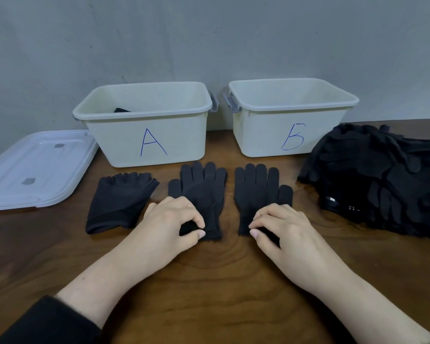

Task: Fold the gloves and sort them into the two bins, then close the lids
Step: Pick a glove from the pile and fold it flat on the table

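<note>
Wooden table (221, 281), bins A (147, 142) and B (291, 135) at the far side. Two full-finger gloves lie flat side by side, fingers pointing away; left hand (169, 224) pinches the left glove's (199, 192) cuff, right hand (283, 229) pinches the right glove's (258, 192). Each cuff's right under its own hand, so I'd guess the fold goes lengthwise.
</note>
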`<state>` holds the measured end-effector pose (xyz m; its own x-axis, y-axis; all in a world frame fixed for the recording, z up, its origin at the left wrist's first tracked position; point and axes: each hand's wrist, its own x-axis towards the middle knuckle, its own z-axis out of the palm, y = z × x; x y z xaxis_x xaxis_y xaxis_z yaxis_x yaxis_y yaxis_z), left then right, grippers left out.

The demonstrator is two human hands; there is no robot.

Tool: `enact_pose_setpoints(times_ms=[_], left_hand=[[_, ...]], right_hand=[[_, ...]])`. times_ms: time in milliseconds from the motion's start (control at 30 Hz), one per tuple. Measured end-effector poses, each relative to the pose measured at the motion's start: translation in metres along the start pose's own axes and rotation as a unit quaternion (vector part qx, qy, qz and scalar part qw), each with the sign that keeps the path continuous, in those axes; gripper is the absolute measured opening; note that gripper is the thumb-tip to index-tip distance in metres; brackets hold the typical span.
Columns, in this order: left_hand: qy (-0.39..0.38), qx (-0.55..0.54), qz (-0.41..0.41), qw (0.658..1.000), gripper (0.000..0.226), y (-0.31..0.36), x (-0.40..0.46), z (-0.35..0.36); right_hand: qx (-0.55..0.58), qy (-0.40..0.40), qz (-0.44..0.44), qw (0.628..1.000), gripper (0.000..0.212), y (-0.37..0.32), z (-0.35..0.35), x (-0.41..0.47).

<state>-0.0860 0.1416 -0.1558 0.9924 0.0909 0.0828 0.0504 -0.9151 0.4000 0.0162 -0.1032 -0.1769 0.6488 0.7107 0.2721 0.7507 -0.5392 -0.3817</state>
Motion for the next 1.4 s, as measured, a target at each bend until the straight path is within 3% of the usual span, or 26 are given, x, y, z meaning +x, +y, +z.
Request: enact_pose_setpoints(times_ms=[167,267,367,433,533,567,633,700,767,833,900,1033,1167,1300,1400], left_hand=[[0.037,0.012,0.004,0.999,0.016,0.005,-0.001,0.005],[0.146,-0.101,-0.043,0.983,0.014,0.013,0.002,-0.001],[0.220,-0.206,-0.087,0.950,0.010,0.036,0.012,-0.011],[0.249,-0.253,-0.076,0.932,0.011,0.057,0.021,-0.014],[0.220,-0.305,-0.038,0.926,0.018,0.086,0.034,-0.010],[0.195,-0.319,-0.027,0.927,0.022,0.093,0.037,-0.007],[0.181,-0.345,-0.012,0.921,0.029,0.098,0.038,-0.001],[0.226,-0.358,0.008,0.906,0.030,0.088,0.033,0.003],[0.268,-0.301,0.016,0.915,0.027,0.068,0.030,0.005],[0.247,-0.202,0.014,0.947,0.027,0.049,0.030,0.007],[0.196,-0.133,0.009,0.971,0.030,0.038,0.031,0.010],[0.178,-0.059,0.011,0.982,0.030,0.036,0.035,0.016],[0.182,-0.056,0.008,0.982,0.029,0.035,0.037,0.019],[0.218,-0.098,-0.006,0.971,0.026,0.031,0.035,0.017],[0.252,-0.124,-0.003,0.960,0.023,0.032,0.035,0.017]], right_hand=[[-0.013,0.002,0.011,1.000,0.028,-0.002,0.001,0.000],[0.000,0.056,0.016,0.998,0.029,-0.005,-0.003,0.000],[0.139,0.123,0.081,0.979,0.025,-0.016,-0.014,0.005],[0.290,0.108,0.146,0.940,0.023,-0.030,-0.020,0.014],[0.578,0.051,0.192,0.791,0.030,-0.049,-0.023,0.024],[0.624,0.050,0.194,0.755,0.033,-0.053,-0.025,0.026],[0.626,0.087,0.217,0.744,0.028,-0.056,-0.030,0.030],[0.583,0.131,0.248,0.763,0.026,-0.050,-0.043,0.035],[0.467,0.154,0.252,0.833,0.029,-0.038,-0.066,0.040],[0.313,0.156,0.226,0.909,0.024,-0.026,-0.093,0.045],[0.251,0.130,0.200,0.938,0.018,-0.021,-0.120,0.054],[0.158,0.070,0.170,0.970,0.014,-0.023,-0.153,0.082],[0.072,0.031,0.156,0.985,0.012,-0.019,-0.160,0.108],[-0.001,0.148,0.102,0.984,0.005,-0.013,-0.162,0.128],[0.036,0.217,0.061,0.974,0.008,-0.020,-0.155,0.118]])
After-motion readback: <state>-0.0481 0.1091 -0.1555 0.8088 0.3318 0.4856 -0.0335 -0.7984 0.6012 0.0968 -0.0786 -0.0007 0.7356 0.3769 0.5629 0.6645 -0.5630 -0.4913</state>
